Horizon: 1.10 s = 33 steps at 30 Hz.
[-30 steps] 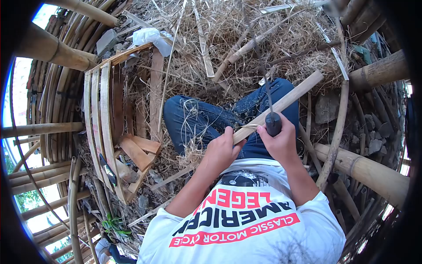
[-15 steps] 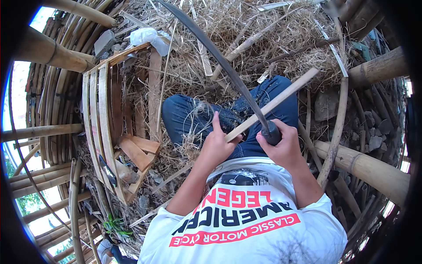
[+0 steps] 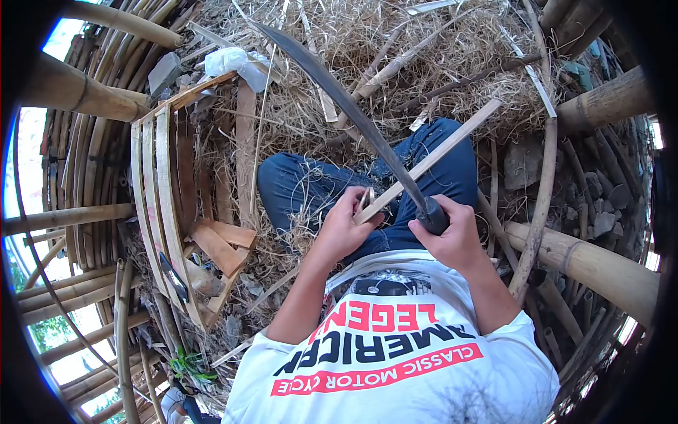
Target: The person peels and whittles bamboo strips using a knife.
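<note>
My left hand (image 3: pixel 345 227) is closed around the lower end of a pale wooden strip (image 3: pixel 452 145), which slants up and to the right across my lap. By those fingers is a small curled piece (image 3: pixel 366 198) that I cannot make out clearly. My right hand (image 3: pixel 455 237) grips the black handle (image 3: pixel 436 215) of a machete with a long curved dark blade (image 3: pixel 346 106). The blade points up and to the left, crossing the strip close to the handle. Wood shavings (image 3: pixel 311 191) lie on my crossed legs, clad in blue jeans (image 3: pixel 452 180).
To the left stands a slatted wooden frame (image 3: pixel 150 187), with offcuts (image 3: pixel 220 247) inside. A white plastic bag (image 3: pixel 236 65) rests at its far end. Dry shavings (image 3: pixel 452 53) cover the ground ahead. Bamboo poles (image 3: pixel 593 265) and stones (image 3: pixel 522 164) lie to the right.
The extended index finger of my left hand has curled in toward the strip. The strip and the machete have shifted slightly, with the blade's tip now lower in view.
</note>
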Motion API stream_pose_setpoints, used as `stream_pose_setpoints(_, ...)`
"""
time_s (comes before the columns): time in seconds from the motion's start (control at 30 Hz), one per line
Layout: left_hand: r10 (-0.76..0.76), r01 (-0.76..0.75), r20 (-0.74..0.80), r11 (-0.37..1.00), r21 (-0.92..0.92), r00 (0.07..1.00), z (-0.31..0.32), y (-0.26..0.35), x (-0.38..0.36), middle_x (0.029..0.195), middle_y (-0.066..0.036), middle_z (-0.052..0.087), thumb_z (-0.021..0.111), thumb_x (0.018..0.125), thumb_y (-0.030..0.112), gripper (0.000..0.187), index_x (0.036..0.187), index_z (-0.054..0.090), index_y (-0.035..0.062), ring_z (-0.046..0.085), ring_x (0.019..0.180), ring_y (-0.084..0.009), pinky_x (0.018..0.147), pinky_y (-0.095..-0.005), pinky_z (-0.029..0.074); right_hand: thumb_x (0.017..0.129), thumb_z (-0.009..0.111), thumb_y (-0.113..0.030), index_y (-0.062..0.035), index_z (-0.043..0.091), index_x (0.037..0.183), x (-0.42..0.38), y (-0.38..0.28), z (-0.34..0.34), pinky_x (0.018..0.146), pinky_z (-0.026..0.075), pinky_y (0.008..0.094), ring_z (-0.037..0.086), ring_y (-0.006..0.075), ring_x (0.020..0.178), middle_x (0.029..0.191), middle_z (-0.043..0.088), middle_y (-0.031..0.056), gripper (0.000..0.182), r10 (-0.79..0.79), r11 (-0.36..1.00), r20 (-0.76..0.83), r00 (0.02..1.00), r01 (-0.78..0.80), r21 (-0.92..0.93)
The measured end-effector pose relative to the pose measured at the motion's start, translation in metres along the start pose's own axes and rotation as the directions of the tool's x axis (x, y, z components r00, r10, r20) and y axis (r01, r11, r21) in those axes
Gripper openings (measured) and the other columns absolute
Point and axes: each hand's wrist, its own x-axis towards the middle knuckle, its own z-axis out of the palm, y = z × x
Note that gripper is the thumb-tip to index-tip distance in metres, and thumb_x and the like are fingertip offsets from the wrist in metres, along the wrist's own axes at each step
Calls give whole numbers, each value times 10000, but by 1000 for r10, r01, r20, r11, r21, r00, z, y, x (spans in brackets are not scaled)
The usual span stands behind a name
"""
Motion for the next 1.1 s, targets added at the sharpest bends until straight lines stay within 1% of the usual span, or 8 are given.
stream_pose_setpoints(0.33, -62, 65, 49, 996, -63, 997, 3, -16, 3, 1234, -210, 531, 775, 772, 122, 680, 1274, 329, 15, 624, 716, -131, 628, -252, 483, 747, 758, -87, 27, 616, 853, -2, 5, 0, 525, 454, 290, 543, 114, 533, 608, 579, 104, 210, 28, 999, 19, 999, -28, 15)
stream_pose_setpoints(0.4, -78, 77, 55, 997, 23, 995, -1, -3, 1, 1249, -222, 520, 792, 751, 149, 741, 1300, 313, 14, 631, 706, -139, 637, -264, 491, 742, 766, -69, 26, 605, 823, -4, 8, 3, 498, 370, 259, 403, 62, 550, 568, 491, 12, 204, 22, 999, -7, 1000, -22, 49)
stream_pose_setpoints(0.57, -134, 130, 116, 991, 45, 984, -4, 2, 1, 1248, -248, 528, 820, 704, 227, 893, 1369, 261, 18, 641, 707, -169, 684, -304, 506, 741, 772, -80, 26, 611, 832, -6, 12, 4, 498, 379, 265, 405, 66, 551, 570, 499, 20, 214, 27, 998, -17, 999, -26, 57)
stream_pose_setpoints(0.67, -151, 151, 50, 988, -2, 987, -5, -1, 1, 1137, -229, 613, 832, 679, 295, 859, 1336, 356, 13, 636, 995, -302, 857, -347, 484, 754, 779, -157, 18, 609, 829, -6, 12, -3, 518, 430, 293, 518, 148, 549, 596, 553, 76, 255, 33, 999, 5, 999, -33, 5)
stream_pose_setpoints(0.7, -110, 109, 16, 994, 26, 994, -5, -2, 1, 1144, -213, 624, 813, 708, 297, 781, 1314, 405, 20, 640, 1007, -298, 856, -352, 488, 769, 781, -227, 11, 606, 823, -6, 13, -5, 536, 477, 320, 629, 228, 548, 618, 601, 127, 300, 23, 998, 17, 1000, -22, -50)
stream_pose_setpoints(0.8, -73, 73, 3, 997, 7, 997, -7, 6, 0, 1145, -184, 644, 767, 771, 287, 622, 1261, 489, 23, 648, 1013, -289, 851, -358, 495, 778, 771, -365, -3, 610, 832, -8, 28, -6, 540, 487, 352, 643, 311, 582, 626, 608, 133, 400, -54, 988, 19, 998, 57, -141)
stream_pose_setpoints(1.0, 2, -2, 40, 1000, -16, 999, -1, -7, 3, 1055, -177, 677, 708, 829, 202, 393, 1155, 587, 18, 662, 974, -301, 839, -358, 499, 784, 733, -473, -34, 625, 842, -15, 33, 16, 543, 506, 385, 657, 332, 616, 653, 630, 146, 456, -114, 934, 62, 992, 128, -335)
stream_pose_setpoints(1.1, 74, -74, -15, 996, -41, 997, 1, -15, 2, 1090, -137, 660, 677, 823, 110, 333, 1137, 621, 14, 626, 1000, -211, 879, -327, 477, 795, 704, -507, -38, 626, 835, -18, 34, 26, 543, 513, 385, 659, 331, 615, 654, 637, 141, 477, -79, 905, 91, 993, 110, -411)
